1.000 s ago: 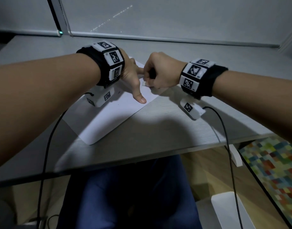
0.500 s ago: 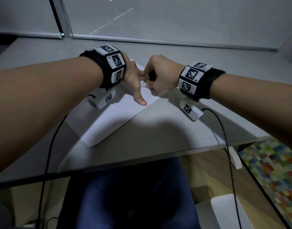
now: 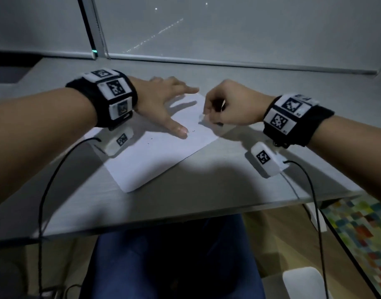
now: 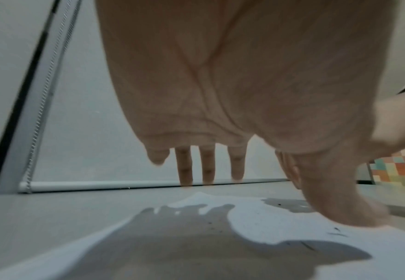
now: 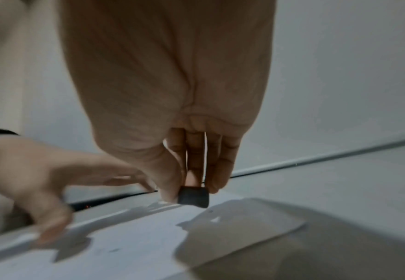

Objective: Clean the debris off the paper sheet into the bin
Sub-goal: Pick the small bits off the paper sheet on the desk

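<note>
Dim, grey-toned views with hard shadows and motion blur.
I see light falling from above, casting sharp shadows on the paper sheet and desk. My left hand smears in the right wrist view; wide-angle lenses bend edges, and close palms look soft.

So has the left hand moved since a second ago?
Yes. The left hand has opened and spread flat on the paper sheet, its fingers now reaching toward the sheet's far corner, apart from the right hand, which it was touching before.
</note>
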Available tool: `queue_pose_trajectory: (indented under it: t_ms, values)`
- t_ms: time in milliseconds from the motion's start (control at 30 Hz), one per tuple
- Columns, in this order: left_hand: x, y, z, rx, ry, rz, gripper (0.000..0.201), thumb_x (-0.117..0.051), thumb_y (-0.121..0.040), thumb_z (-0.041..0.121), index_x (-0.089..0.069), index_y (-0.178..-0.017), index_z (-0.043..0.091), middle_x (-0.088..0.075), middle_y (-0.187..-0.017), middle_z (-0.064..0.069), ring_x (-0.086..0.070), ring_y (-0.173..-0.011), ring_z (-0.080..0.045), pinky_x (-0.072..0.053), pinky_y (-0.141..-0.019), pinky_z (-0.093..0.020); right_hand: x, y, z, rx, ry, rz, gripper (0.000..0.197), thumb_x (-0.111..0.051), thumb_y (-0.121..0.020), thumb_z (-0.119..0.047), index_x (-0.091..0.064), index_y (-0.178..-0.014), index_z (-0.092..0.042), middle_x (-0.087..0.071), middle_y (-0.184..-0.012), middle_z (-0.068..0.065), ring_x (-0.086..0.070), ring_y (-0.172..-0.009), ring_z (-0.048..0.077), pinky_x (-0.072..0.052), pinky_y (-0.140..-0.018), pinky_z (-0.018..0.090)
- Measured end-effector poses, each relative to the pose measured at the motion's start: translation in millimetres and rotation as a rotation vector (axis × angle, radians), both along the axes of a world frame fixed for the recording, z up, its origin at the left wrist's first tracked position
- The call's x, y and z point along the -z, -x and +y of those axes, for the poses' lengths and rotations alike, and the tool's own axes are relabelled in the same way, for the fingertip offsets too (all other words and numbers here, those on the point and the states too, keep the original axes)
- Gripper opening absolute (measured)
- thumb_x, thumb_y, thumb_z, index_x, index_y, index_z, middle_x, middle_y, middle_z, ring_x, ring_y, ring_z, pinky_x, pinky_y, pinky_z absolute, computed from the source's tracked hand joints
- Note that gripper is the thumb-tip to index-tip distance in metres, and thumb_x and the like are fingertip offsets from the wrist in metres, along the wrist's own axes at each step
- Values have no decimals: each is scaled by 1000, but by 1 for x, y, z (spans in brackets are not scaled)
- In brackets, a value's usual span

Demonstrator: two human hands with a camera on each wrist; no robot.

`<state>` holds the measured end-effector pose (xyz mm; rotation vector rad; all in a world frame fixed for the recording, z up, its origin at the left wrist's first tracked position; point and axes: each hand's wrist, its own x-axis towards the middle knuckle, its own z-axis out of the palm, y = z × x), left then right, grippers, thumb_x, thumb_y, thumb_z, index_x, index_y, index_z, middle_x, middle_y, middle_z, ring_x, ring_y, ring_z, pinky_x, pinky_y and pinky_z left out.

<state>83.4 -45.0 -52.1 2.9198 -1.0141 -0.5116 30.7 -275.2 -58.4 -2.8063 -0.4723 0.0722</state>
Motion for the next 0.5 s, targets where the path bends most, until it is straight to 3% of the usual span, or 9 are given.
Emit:
queue_pose_trajectory:
  t_ms: [67, 100, 167, 300, 500]
  values:
    - [-2, 2, 16, -37, -27, -15, 122, -59, -55, 104, -31, -160, 47, -33, -157, 5, -36, -149, -29, -33, -120, -57, -4, -7, -10, 47, 45, -6, 4, -74, -89, -18, -76, -87, -16, -77, -84, 3, -68, -72, 14, -55, -70, 28]
    - [-1, 5, 24, -52, -56, 1, 120, -57, -55, 105, -38, -158, 45, -37, -151, 6, -40, -145, -28, -35, -119, -54, -4, -9, -12, 61, 82, 5, 7, -76, -90, -24, -74, -84, -20, -78, -88, 1, -71, -79, 17, -57, -76, 31]
    - [3, 11, 32, -68, -108, 41, 121, -59, -59, 102, -33, -161, 43, -33, -155, 8, -37, -148, -25, -32, -121, -50, -1, -10, -17, 80, 128, 32, 15, -77, -90, -29, -71, -78, -24, -79, -90, -3, -73, -87, 20, -59, -82, 34]
    - [8, 14, 34, -100, -70, 118, 139, -70, -50, 99, -22, -165, 38, -23, -167, 17, -29, -154, -18, -28, -125, -45, -5, -6, -20, 83, 140, 59, 11, -79, -89, -24, -76, -79, -20, -74, -77, -8, -69, -75, 14, -56, -72, 29]
    - [10, 8, 24, -26, -88, 55, 141, -69, -36, 102, -25, -160, 50, -17, -166, 18, -20, -155, -23, -29, -122, -59, -2, -15, 8, -11, 55, -63, 5, -77, -88, -19, -80, -87, -15, -74, -79, -7, -63, -68, 4, -47, -66, 20]
